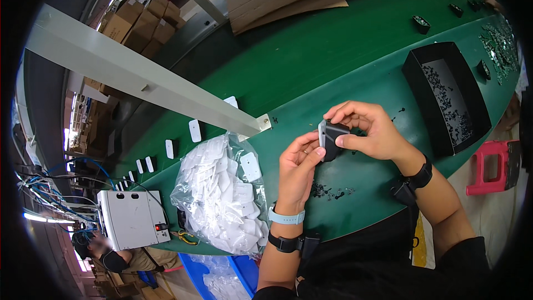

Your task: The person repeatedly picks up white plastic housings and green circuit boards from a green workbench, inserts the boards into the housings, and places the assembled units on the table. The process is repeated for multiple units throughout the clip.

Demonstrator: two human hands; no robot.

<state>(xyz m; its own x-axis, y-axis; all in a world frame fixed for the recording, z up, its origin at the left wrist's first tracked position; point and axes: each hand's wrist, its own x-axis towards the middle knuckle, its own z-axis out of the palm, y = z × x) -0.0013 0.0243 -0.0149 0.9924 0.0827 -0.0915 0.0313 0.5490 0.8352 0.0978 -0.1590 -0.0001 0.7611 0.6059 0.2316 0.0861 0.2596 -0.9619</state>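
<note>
Between my two hands, above the green table (294, 189), is a small black plastic housing (331, 143) with a white cover plate (322, 133) along its left side. My left hand (300, 166) pinches the plate side with thumb and fingers. From the other side my right hand (372, 133) grips the black body, thumb on its face and fingers over the top. Whether the cover sits fully against the housing I cannot tell. Small black parts (327, 191) lie scattered on the table below my hands.
Left of my hands lies a clear bag of white covers (219, 189). A black tray (413, 69) of small black parts stands right, near a pile of green circuit boards (499, 44). A metal post (150, 78) crosses the left. White-faced units (194, 130) line the belt. A person (111, 253) sits lower left.
</note>
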